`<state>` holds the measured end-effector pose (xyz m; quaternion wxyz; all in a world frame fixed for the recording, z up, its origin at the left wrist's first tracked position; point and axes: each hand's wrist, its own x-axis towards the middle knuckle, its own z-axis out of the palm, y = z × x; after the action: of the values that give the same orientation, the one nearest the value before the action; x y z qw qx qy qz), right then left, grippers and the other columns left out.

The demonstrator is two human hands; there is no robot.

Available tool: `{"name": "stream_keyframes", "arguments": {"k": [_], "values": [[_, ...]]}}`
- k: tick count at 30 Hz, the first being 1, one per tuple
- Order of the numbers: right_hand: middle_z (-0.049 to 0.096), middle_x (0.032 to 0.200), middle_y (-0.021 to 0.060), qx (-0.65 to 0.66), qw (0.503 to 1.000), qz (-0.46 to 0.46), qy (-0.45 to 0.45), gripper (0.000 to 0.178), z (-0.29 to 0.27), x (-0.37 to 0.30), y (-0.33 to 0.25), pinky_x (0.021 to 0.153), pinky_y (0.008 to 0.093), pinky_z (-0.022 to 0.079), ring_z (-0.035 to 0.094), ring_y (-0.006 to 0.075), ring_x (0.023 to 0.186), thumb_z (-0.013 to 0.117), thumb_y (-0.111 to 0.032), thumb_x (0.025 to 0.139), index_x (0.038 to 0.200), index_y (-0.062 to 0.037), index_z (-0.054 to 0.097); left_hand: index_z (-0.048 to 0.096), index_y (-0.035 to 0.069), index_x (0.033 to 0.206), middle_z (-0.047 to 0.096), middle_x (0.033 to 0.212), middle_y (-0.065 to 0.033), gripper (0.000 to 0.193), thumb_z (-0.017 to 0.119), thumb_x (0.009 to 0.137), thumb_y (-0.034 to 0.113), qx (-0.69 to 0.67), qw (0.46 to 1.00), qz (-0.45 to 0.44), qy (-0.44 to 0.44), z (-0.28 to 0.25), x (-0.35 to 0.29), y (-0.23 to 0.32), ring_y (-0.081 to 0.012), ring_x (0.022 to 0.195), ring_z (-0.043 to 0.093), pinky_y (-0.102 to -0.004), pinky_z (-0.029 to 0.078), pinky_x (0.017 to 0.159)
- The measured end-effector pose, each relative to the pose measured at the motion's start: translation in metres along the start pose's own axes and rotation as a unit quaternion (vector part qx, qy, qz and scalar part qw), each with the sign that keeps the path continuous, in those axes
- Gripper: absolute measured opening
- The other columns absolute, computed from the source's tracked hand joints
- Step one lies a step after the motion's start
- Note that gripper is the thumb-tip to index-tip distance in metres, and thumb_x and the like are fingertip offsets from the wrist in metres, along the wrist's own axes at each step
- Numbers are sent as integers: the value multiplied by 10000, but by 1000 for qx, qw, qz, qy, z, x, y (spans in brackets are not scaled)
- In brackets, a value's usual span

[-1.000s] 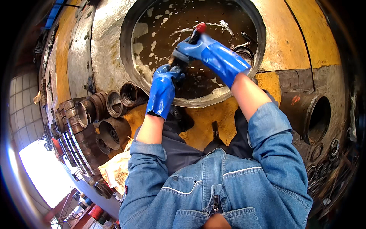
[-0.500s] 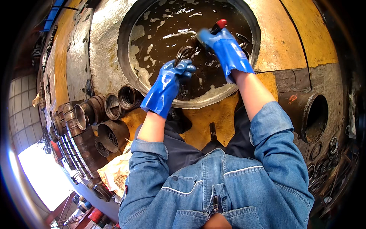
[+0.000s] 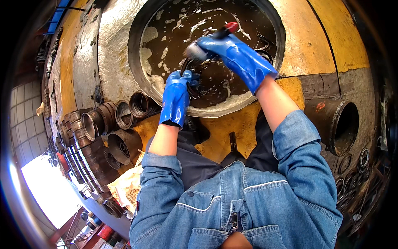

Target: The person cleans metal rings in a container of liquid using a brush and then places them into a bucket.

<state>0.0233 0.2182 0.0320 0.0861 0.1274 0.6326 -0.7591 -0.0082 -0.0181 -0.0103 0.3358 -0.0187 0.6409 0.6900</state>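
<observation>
Fingers [image 3: 188, 79] of both gloves grip a dark ring [image 3: 187, 68].

My feed is bright and evenly daylit, with a blown-out white patch at the lower left. Foam on the dark liquid in the round tank [image 3: 207, 54] glints. The brush [image 3: 207, 41] smears with motion blur. Fisheye bending curves the edges, and black vignette fills every corner.
</observation>
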Motion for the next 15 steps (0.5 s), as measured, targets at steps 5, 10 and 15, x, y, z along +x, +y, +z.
{"name": "stream_keyframes", "arguments": {"k": [5,10,15], "values": [[775,1029,90,-228,971,72,-1,347,23,31,6,893,322,540,701,186,933,705,-373,926,1117,-94,781,672,-48,1197,746,1046,-145,255,583,991,72,57,998,-8,3,-5,1,2,-208,892,702,-315,559,825],[763,1056,114,-230,965,116,48,425,6,33,9,925,339,517,688,235,971,695,-475,891,1079,-102,768,676,-52,1199,753,1045,-125,257,589,996,80,3,999,-25,23,-3,0,4,-209,889,707,-314,559,837],[754,1020,150,-162,983,37,-78,493,25,19,-1,910,346,516,689,227,968,700,-512,856,1103,-90,761,650,-90,1183,740,1097,-196,262,591,943,1,-28,999,-25,-19,-21,5,-5,-256,951,721,-338,585,899]]}}
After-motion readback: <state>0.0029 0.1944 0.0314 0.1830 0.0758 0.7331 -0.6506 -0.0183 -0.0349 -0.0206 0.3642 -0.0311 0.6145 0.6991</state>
